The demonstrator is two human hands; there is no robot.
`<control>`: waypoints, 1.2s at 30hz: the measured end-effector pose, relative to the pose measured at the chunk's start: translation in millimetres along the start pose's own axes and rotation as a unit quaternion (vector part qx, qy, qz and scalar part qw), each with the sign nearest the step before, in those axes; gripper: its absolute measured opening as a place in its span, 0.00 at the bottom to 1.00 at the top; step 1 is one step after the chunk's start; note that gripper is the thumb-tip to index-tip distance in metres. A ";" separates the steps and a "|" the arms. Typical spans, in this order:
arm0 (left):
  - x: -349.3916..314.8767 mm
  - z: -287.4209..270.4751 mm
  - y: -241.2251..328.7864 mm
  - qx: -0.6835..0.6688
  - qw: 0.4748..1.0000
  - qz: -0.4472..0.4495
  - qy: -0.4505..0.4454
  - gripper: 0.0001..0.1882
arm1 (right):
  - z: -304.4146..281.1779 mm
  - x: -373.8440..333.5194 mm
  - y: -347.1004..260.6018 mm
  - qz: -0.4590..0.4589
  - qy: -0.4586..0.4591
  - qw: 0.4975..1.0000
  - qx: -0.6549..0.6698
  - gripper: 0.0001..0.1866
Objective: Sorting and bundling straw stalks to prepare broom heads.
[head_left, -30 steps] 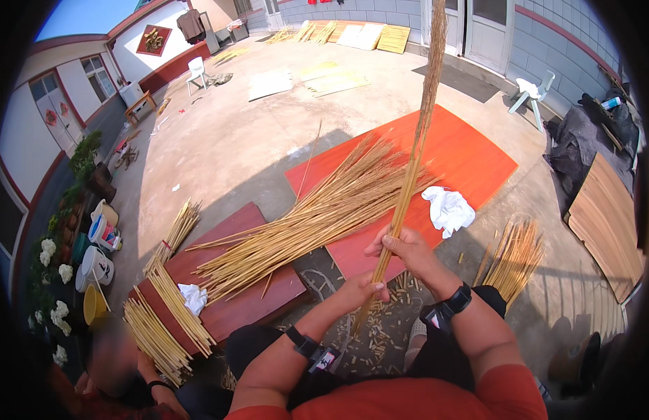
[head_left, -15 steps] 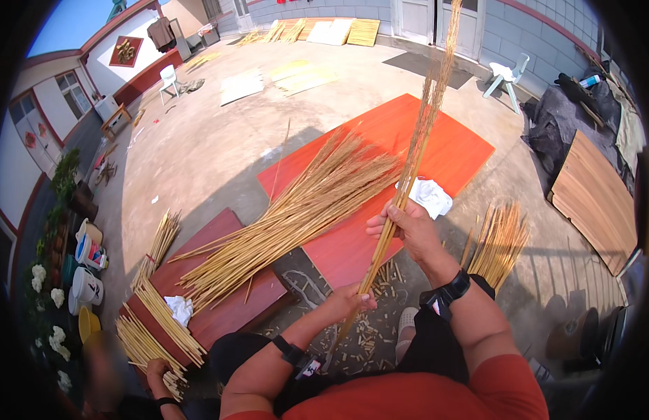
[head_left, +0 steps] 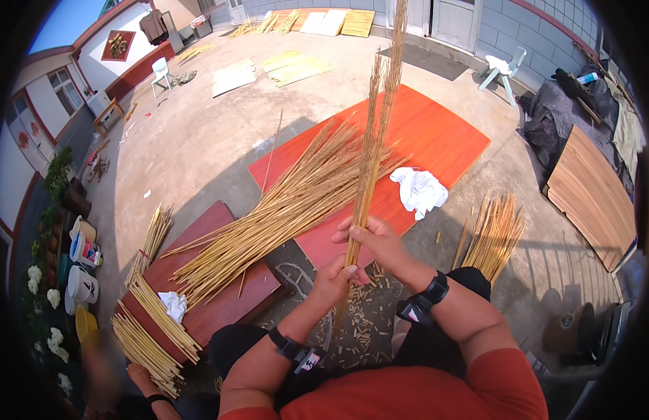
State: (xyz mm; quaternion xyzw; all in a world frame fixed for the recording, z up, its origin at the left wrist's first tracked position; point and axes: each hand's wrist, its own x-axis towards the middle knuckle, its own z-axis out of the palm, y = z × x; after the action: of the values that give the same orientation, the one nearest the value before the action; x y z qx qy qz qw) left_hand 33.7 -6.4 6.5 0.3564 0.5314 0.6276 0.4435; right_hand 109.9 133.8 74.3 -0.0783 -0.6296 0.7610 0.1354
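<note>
A few long golden stalks with brown feathery heads (head_left: 371, 164) stand almost upright in front of me, their tips reaching the top of the view. My right hand (head_left: 372, 240) is closed round them, and my left hand (head_left: 336, 278) grips them just below, close to the right. Beyond my hands a large pile of similar stalks (head_left: 265, 220) lies slantwise, its feathery ends on an orange-red board (head_left: 440, 129) and its stems on a dark red board (head_left: 230, 318). A crumpled white cloth (head_left: 418, 190) rests on the orange-red board, right of the held stalks.
Short cut stalk pieces (head_left: 363, 334) litter the ground by my feet. A bundle of stalks (head_left: 494, 234) stands at right, near my knee. At lower left another person's hand (head_left: 140, 376) is beside trimmed stalks (head_left: 149, 350). A wooden panel (head_left: 594, 199) leans at far right.
Both hands have come closer together, the right moving down and left, the left moving up and left. The stalks have swung left and stand more upright. The other person's hand has shifted slightly.
</note>
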 end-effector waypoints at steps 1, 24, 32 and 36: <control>-0.4 -0.6 1.4 0.019 1.000 -0.004 -0.008 0.10 | -2.0 -1.6 -9.1 -0.052 0.030 0.998 0.023 0.13; -3.0 -7.4 16.7 -0.049 0.990 0.071 0.114 0.08 | 12.2 4.3 7.0 -0.232 0.101 0.946 -0.205 0.15; -1.8 -9.7 22.4 -0.035 0.980 0.095 0.173 0.07 | 29.7 -81.9 -144.2 -0.444 -0.297 0.827 0.174 0.23; 0.0 -4.8 17.0 -0.005 0.984 0.079 0.160 0.08 | 42.9 -94.1 -181.3 -0.479 -0.404 0.749 0.215 0.11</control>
State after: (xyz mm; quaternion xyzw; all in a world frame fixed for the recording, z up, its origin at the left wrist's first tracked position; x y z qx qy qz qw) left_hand 26.3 -8.8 22.3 0.2897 0.5628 0.7122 0.3034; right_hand 206.5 95.8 255.4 0.5796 -0.4000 0.6722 0.2283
